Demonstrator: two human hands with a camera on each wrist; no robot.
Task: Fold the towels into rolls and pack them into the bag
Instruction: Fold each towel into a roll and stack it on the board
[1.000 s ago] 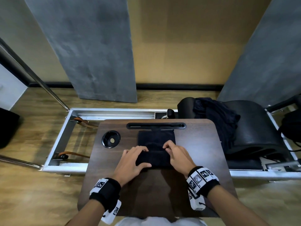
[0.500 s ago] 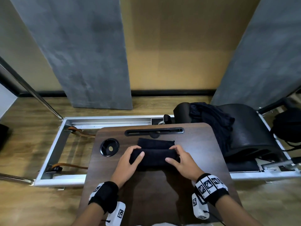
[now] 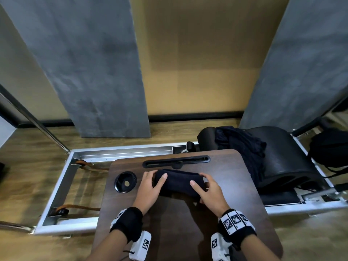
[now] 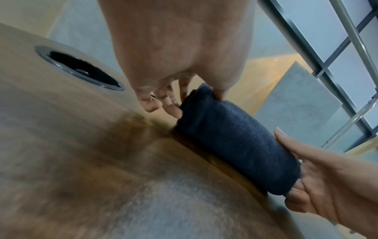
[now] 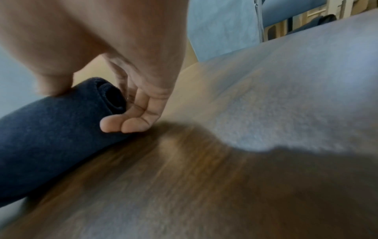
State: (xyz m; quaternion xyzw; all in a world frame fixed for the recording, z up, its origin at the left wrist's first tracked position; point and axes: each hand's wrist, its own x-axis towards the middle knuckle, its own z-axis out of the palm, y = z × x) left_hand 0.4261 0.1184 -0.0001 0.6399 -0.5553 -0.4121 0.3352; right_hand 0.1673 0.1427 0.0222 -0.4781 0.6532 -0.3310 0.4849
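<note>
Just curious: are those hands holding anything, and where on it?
Yes, the rolled dark towel. The left hand grips its left end, the right hand its right end.

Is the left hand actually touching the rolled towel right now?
Touching. The left wrist view shows the left hand with its thumb on top of the rolled towel.

We wear black bands on both wrists (image 3: 128, 221) — each with white blocks (image 3: 234, 220) printed in black square codes; forearms bare, a white garment (image 3: 216, 259) at the bottom edge.
</note>
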